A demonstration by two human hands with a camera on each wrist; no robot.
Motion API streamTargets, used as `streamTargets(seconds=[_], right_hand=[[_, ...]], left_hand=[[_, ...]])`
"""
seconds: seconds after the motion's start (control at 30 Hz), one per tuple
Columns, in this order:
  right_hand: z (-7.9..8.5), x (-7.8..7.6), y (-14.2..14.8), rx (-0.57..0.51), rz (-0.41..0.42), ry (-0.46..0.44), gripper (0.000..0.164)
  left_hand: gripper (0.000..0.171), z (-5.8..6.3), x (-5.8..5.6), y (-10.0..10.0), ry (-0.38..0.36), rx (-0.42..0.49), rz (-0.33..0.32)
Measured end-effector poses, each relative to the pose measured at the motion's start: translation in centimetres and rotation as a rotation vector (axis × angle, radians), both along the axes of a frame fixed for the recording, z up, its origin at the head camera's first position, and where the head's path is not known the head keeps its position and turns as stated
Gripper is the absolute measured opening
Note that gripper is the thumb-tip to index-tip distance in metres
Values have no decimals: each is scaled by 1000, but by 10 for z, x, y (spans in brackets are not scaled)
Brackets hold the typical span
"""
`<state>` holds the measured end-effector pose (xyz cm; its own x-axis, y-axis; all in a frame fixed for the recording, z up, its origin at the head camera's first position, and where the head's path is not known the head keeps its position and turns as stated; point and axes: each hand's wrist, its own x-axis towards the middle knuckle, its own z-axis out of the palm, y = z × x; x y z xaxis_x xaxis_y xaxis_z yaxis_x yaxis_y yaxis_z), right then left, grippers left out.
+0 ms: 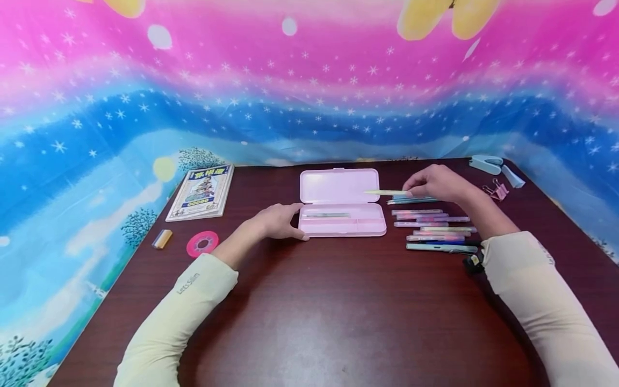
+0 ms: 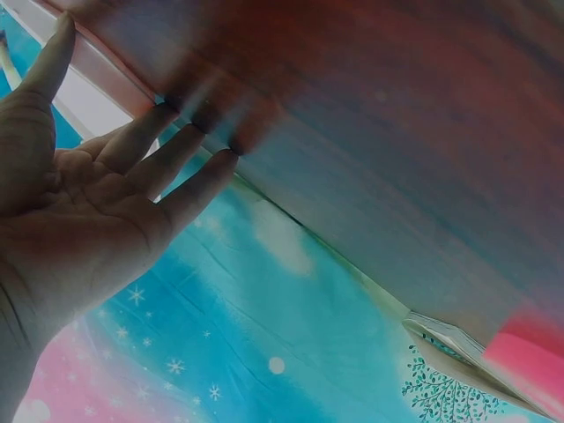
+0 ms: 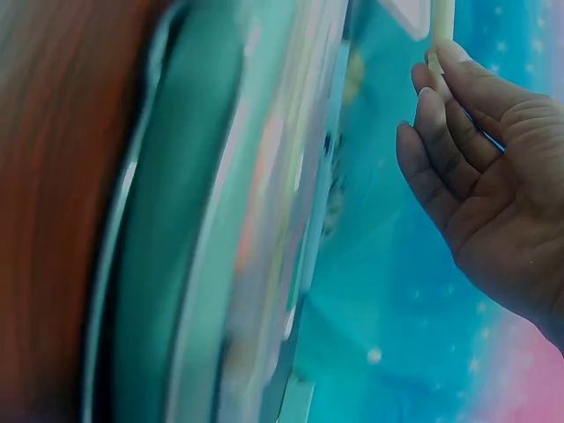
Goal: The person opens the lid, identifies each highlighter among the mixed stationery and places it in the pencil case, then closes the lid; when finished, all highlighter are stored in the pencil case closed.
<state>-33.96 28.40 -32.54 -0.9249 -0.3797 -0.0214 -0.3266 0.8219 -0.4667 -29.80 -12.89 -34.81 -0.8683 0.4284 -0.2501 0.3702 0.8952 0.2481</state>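
A pink pencil case [image 1: 371,227] lies with its lid raised back on the dark table. A few thin pencils or pens [image 1: 326,215] lie in its rear compartment. My left hand [image 1: 278,221] touches the case's left end, thumb by the front corner; the left wrist view shows its fingers [image 2: 132,145] extended. With thumb and fingertips, my right hand [image 1: 437,183] pinches a slim yellow pencil [image 1: 384,192], whose tip points left in front of the lid. Below that hand lie teal pencils [image 1: 411,201]. In the right wrist view the yellow pencil [image 3: 443,26] is partly cut off.
Several pastel pens [image 1: 430,224] and a teal pen [image 1: 440,248] lie right of the case. Farther right are a light blue stapler [image 1: 486,164] and pink binder clips [image 1: 498,189]. A book [image 1: 200,192], pink tape roll [image 1: 195,246] and eraser [image 1: 162,238] sit at left.
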Motion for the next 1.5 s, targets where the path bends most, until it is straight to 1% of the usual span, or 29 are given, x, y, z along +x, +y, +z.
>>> streamTargets(seconds=[0.27,0.47,0.6,0.77,0.97,1.17,1.33,1.5], right_hand=[[1,-7,-43,12,55,-4,17],[-3,-12,-72,53,119,0,16],[-5,-13,-89,84,136,-14,17],[-6,-13,-107,122,160,5,17],[-12,-13,-121,119,192,-12,17],[-19,-10,-130,88,182,-36,14],[-21,-7,-135,88,171,-13,13],[-21,-5,-137,114,202,26,17]], left_hand=[[92,0,0,0,-5,0,5],[92,-1,-1,0,0,-2,11],[92,0,-1,1,2,-12,24],[93,1,-1,1,-1,-30,26],[92,0,-1,1,-1,-29,31],[92,0,1,1,-3,-31,33],[92,0,1,1,5,-28,26],[92,-1,0,0,7,-25,25]])
